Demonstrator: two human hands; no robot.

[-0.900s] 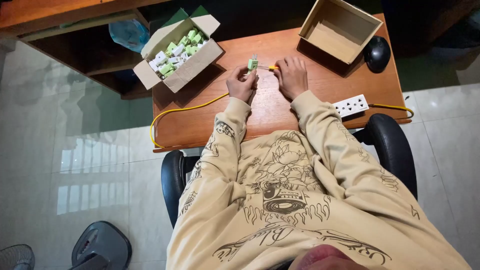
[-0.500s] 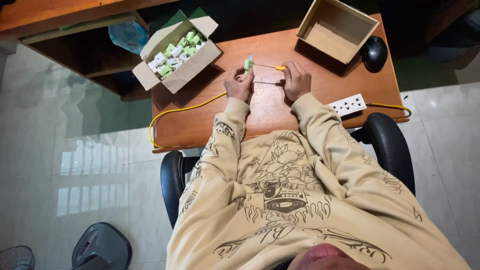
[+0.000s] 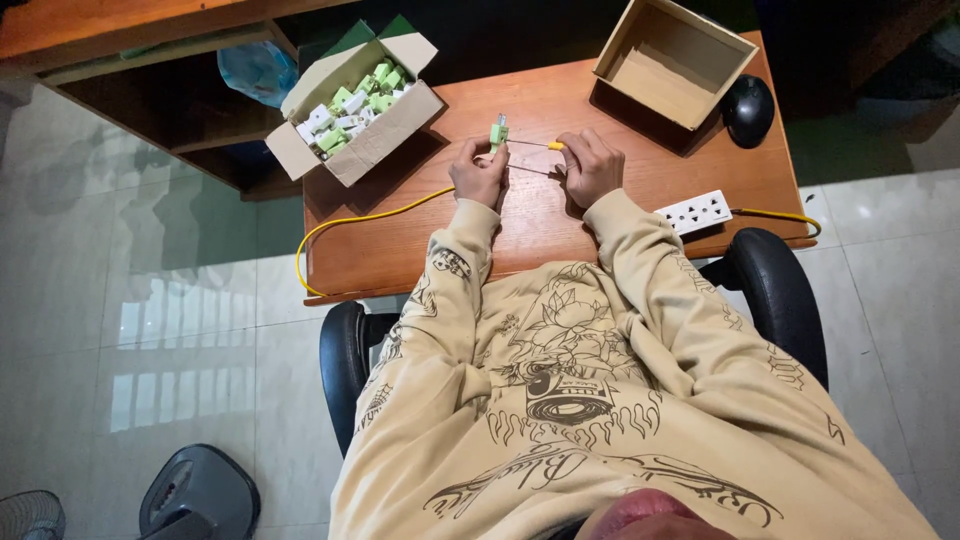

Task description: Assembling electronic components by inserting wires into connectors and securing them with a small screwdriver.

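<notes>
Both hands are up near the middle of the wooden counter [image 3: 420,240], a bit toward its far edge. The left hand [image 3: 480,177] is closed around a small green and white plug piece [image 3: 498,131], holding it upright so it sticks out above the fingers. The right hand [image 3: 592,165] is curled shut too, pinching a thin yellow-handled tool [image 3: 553,145], probably a little screwdriver, though it's too small to be sure. Its tip points across at the plug piece, and the two hands sit just beside each other with a short gap between them.

At the far left corner of the counter there's an open cardboard box [image 3: 385,135] full of more green and white pieces, hanging slightly over the edge. At the far right corner sits an empty cardboard box [image 3: 672,62], with a black mouse [image 3: 748,108] just beside it. A white power strip [image 3: 693,212] lies near the right edge, close to the right sleeve, and a yellow cable [image 3: 345,222] loops off the left edge of the counter and runs back toward the left hand.
</notes>
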